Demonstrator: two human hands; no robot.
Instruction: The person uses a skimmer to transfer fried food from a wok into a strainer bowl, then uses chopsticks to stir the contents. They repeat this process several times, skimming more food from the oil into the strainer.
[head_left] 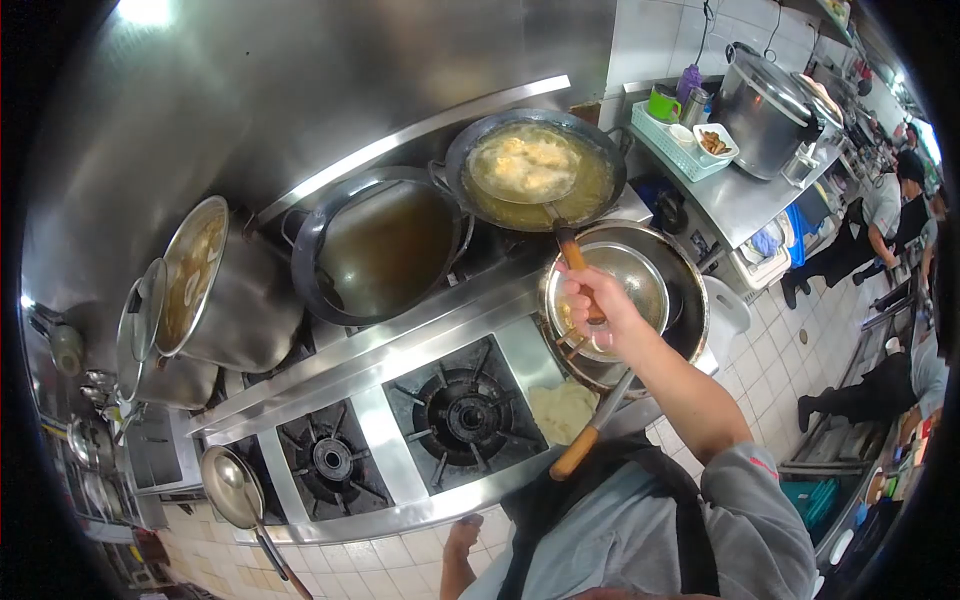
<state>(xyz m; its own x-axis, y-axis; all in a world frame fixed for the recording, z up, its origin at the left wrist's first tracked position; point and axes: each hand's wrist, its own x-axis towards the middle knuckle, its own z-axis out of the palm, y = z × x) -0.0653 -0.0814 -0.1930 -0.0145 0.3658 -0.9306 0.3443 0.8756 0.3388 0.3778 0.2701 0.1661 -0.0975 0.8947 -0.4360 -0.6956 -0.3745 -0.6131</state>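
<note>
My right hand (597,308) is clamped on the wooden handle (568,248) of a scoop (552,211); its bowl, with pale frying food (530,165), lies in the bubbling oil (598,183) of the right-hand wok (456,165). A sudden tilt could spill the food and splash hot oil towards my bare forearm (685,375). My left hand (462,535) hangs low; I cannot tell whether it is closed. I count two woks, two fully visible front burners (470,418); the food pieces merge past counting
</note>
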